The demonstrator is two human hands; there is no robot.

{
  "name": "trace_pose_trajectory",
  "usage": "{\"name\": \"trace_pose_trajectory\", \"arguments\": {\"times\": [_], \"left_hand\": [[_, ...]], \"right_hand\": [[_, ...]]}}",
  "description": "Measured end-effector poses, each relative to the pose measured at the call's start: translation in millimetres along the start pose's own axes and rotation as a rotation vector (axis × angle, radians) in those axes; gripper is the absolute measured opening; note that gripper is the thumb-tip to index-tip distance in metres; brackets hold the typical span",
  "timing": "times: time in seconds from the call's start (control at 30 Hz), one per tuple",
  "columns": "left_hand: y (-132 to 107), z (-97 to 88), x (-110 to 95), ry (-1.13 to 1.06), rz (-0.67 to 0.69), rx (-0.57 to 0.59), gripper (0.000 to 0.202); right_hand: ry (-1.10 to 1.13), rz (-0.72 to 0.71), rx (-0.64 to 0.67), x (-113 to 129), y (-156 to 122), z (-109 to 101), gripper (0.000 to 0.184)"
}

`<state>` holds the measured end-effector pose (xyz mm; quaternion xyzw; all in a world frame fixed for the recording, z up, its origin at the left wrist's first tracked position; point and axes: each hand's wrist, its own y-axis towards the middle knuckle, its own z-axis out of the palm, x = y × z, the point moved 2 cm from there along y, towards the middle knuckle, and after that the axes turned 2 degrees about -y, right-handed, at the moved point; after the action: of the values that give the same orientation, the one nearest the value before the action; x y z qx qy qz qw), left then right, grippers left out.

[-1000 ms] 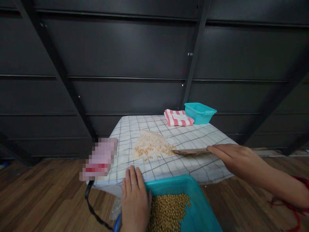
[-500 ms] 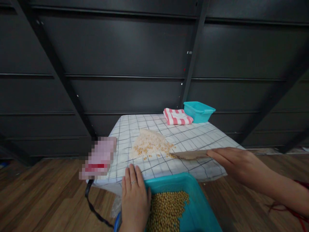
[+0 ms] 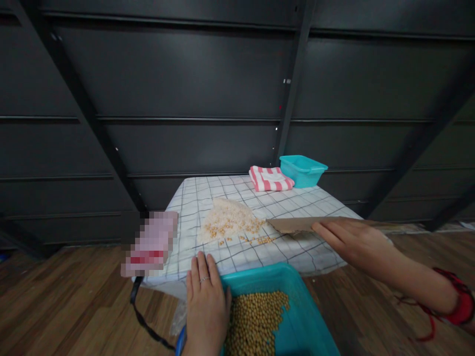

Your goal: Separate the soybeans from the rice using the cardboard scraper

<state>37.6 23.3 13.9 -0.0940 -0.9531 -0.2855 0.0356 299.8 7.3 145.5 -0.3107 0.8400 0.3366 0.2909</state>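
Cardboard (image 3: 293, 225) juts from the right hand (image 3: 347, 241) near beans (image 3: 265, 241).

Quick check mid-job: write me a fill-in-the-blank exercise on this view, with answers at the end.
The right hand holds a flat brown cardboard piece, and the cord bracelet on that wrist is ____.
The left hand wears a silver-coloured ____ on one finger.
In the picture, a heap of white grains with yellow beans lies to the ____ of the cardboard.
The small turquoise plastic tub stands to the ____ of the folded pink-and-white striped towel.

Missing words: red; ring; left; right.
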Motion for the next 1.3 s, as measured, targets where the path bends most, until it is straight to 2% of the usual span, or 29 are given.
{"name": "trace_pose_trajectory", "arguments": {"times": [0.27, 0.4, 0.57, 0.73, 0.83, 0.9, 1.0, 1.17, 1.3], "left_hand": [[0.1, -1.3, -1.9, -0.017, -0.009, 0.009, 0.048], [-0.5, -1.0, -2.4, -0.024, 0.001, -0.003, 0.047], [-1.2, 0.2, -1.6, -0.043, -0.002, -0.009, 0.048], [-1.7, 1.6, -1.6, -0.048, -0.004, -0.008, 0.048], [-2.5, 3.4, -1.4, -0.070, -0.017, -0.009, 0.050], [-2.8, 4.0, -1.2, -0.075, -0.025, -0.011, 0.052], [-2.5, 3.3, -1.1, -0.060, -0.018, -0.018, 0.051], [-1.5, 1.5, -0.9, -0.013, 0.011, -0.007, 0.049], [-1.8, 2.5, -0.3, 0.000, 0.012, 0.008, 0.050]], "right_hand": [[0.164, -0.017, -0.068, 5.4, -8.8, -5.3, 0.034], [0.123, -0.009, -0.114, 3.0, -8.5, -7.5, 0.032], [0.111, 0.019, -0.087, -2.9, -10.9, -2.0, 0.037], [0.280, 0.044, -0.043, -1.8, -21.5, -7.2, 0.032], [0.368, 0.099, -0.107, 0.2, -29.9, -13.7, 0.031], [0.351, 0.106, -0.151, 1.3, -32.3, -16.7, 0.033], [0.309, 0.099, -0.128, 2.3, -28.2, -16.9, 0.034], [0.382, 0.110, -0.040, 7.7, -17.2, -14.7, 0.034], [0.369, 0.080, -0.112, 11.9, -13.2, -25.9, 0.030]]}}
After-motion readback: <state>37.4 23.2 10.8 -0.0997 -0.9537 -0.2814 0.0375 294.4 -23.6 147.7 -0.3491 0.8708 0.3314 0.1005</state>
